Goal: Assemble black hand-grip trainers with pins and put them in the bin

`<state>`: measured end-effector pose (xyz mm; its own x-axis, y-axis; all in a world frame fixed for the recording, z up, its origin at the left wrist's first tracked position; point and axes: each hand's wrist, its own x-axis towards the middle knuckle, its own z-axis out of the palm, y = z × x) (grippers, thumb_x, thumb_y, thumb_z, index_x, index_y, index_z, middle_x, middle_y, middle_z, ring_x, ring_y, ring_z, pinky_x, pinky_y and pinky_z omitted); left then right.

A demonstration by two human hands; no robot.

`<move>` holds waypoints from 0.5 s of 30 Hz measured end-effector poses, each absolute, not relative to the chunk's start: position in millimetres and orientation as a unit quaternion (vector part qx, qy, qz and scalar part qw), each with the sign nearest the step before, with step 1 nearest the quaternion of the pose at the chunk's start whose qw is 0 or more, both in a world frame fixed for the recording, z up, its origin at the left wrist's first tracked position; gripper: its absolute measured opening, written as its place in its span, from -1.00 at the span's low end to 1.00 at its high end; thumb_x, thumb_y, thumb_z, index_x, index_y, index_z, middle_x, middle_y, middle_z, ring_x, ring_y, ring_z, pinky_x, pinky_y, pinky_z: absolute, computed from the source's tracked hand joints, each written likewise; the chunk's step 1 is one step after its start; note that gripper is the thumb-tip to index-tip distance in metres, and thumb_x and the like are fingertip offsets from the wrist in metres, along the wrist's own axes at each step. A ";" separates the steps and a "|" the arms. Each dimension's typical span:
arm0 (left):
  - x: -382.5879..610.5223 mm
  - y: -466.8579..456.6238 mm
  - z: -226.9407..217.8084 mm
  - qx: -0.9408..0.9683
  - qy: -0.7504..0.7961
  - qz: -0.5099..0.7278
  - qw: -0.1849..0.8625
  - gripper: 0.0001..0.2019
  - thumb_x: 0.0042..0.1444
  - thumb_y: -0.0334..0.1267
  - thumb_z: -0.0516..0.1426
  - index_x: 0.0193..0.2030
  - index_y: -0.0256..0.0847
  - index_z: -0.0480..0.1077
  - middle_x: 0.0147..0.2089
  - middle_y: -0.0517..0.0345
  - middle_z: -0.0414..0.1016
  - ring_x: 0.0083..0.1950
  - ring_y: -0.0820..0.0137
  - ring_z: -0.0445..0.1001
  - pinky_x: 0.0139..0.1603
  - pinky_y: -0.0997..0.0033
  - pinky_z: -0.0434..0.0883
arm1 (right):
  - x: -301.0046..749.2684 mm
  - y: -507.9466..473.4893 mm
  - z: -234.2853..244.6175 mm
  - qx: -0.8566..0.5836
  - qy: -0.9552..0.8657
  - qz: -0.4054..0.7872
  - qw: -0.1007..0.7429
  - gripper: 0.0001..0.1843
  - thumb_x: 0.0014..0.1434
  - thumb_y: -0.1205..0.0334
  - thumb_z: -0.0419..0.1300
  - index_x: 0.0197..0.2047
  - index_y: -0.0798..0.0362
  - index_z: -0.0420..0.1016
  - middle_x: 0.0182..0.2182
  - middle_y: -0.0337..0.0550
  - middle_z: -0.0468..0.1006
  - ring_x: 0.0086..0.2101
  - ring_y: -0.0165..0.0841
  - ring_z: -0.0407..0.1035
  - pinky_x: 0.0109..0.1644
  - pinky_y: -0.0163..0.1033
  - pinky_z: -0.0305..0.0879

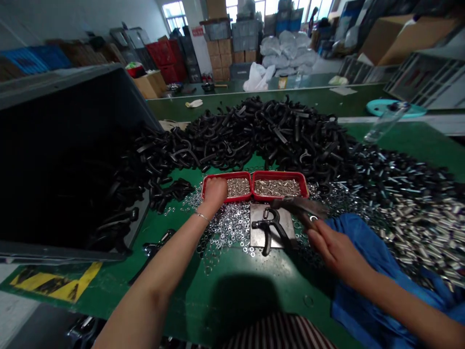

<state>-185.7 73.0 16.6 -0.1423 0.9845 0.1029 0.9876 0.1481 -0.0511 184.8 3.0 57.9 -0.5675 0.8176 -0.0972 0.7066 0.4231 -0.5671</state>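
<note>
My left hand (215, 194) reaches into the left compartment of a red divided tray (251, 175), over a heap of small silver metal parts (238, 187). Whether it holds any of them is hidden. My right hand (337, 249) grips the handle of a motion-blurred hammer (298, 206), whose head is raised above a steel plate (258, 224). A black hand-tool-like part (271, 228) lies on that plate. Loose steel washers (225, 228) are scattered around it, below my left wrist.
A large heap of black curved plastic parts (254, 131) spreads behind the tray and spills towards a black bin (61, 160) on the left. Silver cylinders (410, 203) cover the green bench (232, 295) on the right, beside a blue cloth (363, 276).
</note>
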 end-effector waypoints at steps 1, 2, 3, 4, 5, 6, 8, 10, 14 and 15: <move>-184.5 70.1 14.2 -0.652 -0.756 -0.020 0.063 -0.70 0.25 -0.39 -0.03 -0.11 -0.41 0.52 -0.06 -0.32 0.55 0.01 0.04 0.48 0.09 0.08 0.26 | 180.7 6.7 53.9 -0.451 -0.843 0.284 0.068 -0.59 0.41 -0.10 -0.19 -0.22 0.00 0.28 -0.43 -0.06 0.53 -0.43 -0.24 0.44 -0.35 -0.22 0.26; -183.6 67.2 11.9 -0.651 -0.755 -0.030 0.073 -0.69 0.28 -0.37 -0.05 -0.09 -0.39 0.51 -0.06 -0.30 0.55 0.02 0.04 0.47 0.09 0.08 0.25 | 177.9 10.5 50.2 -0.443 -0.846 0.295 0.036 -0.58 0.41 -0.11 -0.18 -0.22 0.00 0.28 -0.43 -0.07 0.53 -0.44 -0.23 0.44 -0.36 -0.22 0.26; -183.3 64.6 9.7 -0.652 -0.752 -0.045 0.084 -0.70 0.29 -0.35 -0.05 -0.09 -0.36 0.50 -0.07 -0.26 0.55 0.01 0.05 0.47 0.10 0.08 0.25 | 176.2 13.6 47.7 -0.432 -0.845 0.314 0.010 -0.57 0.41 -0.12 -0.18 -0.23 0.00 0.29 -0.45 -0.09 0.52 -0.45 -0.24 0.44 -0.37 -0.23 0.25; -183.6 62.6 7.6 -0.653 -0.748 -0.066 0.096 -0.71 0.30 -0.33 -0.05 -0.09 -0.32 0.49 -0.08 -0.23 0.55 0.01 0.06 0.46 0.10 0.08 0.24 | 175.3 15.9 46.4 -0.421 -0.843 0.335 0.000 -0.56 0.41 -0.12 -0.18 -0.25 0.00 0.29 -0.47 -0.12 0.51 -0.46 -0.26 0.43 -0.37 -0.25 0.24; -184.7 61.4 5.6 -0.654 -0.744 -0.092 0.106 -0.73 0.31 -0.31 -0.03 -0.09 -0.29 0.49 -0.08 -0.19 0.55 0.01 0.07 0.46 0.10 0.09 0.24 | 174.8 17.4 46.2 -0.417 -0.840 0.346 0.011 -0.55 0.42 -0.12 -0.21 -0.26 -0.01 0.29 -0.47 -0.14 0.50 -0.46 -0.29 0.42 -0.36 -0.26 0.25; -186.1 60.7 3.6 -0.653 -0.739 -0.121 0.110 -0.76 0.31 -0.29 -0.01 -0.10 -0.26 0.48 -0.08 -0.15 0.56 0.01 0.09 0.45 0.10 0.10 0.24 | 174.7 18.1 46.4 -0.420 -0.838 0.346 0.034 -0.55 0.43 -0.11 -0.23 -0.25 -0.01 0.29 -0.46 -0.15 0.50 -0.45 -0.30 0.42 -0.33 -0.26 0.25; -189.2 60.1 0.9 -0.646 -0.735 -0.181 0.098 -0.81 0.29 -0.27 0.04 -0.12 -0.21 0.48 -0.09 -0.07 0.56 0.01 0.13 0.45 0.11 0.13 0.25 | 175.4 18.9 45.3 -0.441 -0.836 0.321 0.066 -0.56 0.42 -0.11 -0.20 -0.24 0.00 0.29 -0.45 -0.14 0.49 -0.43 -0.28 0.42 -0.31 -0.25 0.24; -189.5 57.6 0.9 -0.630 -0.735 -0.238 0.077 -0.84 0.29 -0.27 0.08 -0.13 -0.19 0.48 -0.10 -0.01 0.57 -0.01 0.16 0.46 0.11 0.16 0.26 | 178.2 20.0 39.5 -0.455 -0.828 0.324 0.057 -0.57 0.40 -0.13 -0.14 -0.25 0.02 0.30 -0.46 -0.12 0.49 -0.43 -0.27 0.41 -0.33 -0.23 0.24; -168.3 37.1 7.1 -0.639 -0.690 -0.336 0.052 -0.87 0.29 -0.26 0.10 -0.13 -0.18 0.46 -0.11 0.04 0.56 0.00 0.21 0.45 0.11 0.20 0.29 | 190.9 19.6 19.1 -0.468 -0.738 0.483 0.053 -0.48 0.35 -0.24 -0.10 -0.30 0.03 0.33 -0.59 -0.24 0.39 -0.58 -0.38 0.30 -0.52 -0.31 0.16; -157.6 29.4 8.5 -0.649 -0.674 -0.352 0.035 -0.88 0.29 -0.25 0.11 -0.15 -0.18 0.46 -0.12 0.06 0.55 -0.01 0.22 0.45 0.09 0.21 0.30 | 194.3 17.5 14.3 -0.478 -0.701 0.525 0.067 -0.46 0.33 -0.28 -0.09 -0.29 0.03 0.34 -0.62 -0.28 0.37 -0.63 -0.41 0.25 -0.59 -0.34 0.10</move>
